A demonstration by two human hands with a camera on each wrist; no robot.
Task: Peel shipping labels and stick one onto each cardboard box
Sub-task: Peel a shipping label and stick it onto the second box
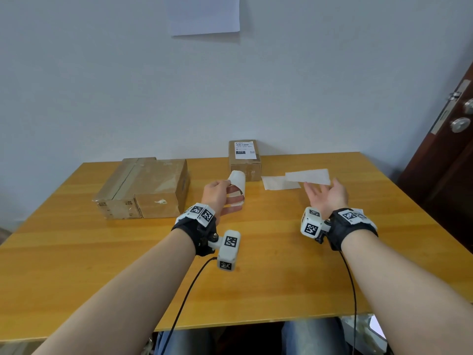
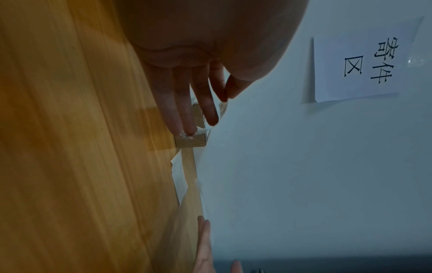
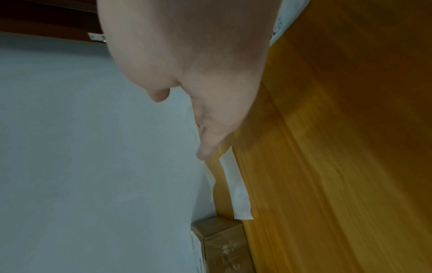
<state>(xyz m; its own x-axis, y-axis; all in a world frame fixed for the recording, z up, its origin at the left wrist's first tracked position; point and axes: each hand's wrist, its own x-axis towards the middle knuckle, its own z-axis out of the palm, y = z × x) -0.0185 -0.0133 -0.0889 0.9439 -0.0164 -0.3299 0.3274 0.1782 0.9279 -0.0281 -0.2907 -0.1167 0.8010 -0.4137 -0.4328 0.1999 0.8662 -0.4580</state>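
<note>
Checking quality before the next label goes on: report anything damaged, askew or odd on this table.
The large box has scuffed, torn-looking patches on its top and front. Two backing sheets lie loose and overlapping beside the small labelled box. The label in the left hand curls.

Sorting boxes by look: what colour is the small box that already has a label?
Brown cardboard; the small box shows best in the head view.

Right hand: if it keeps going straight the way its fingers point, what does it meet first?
Probably the white backing sheet just past the right hand; its fingertips look nearly at the sheet's edge, though depth is unclear.
</note>
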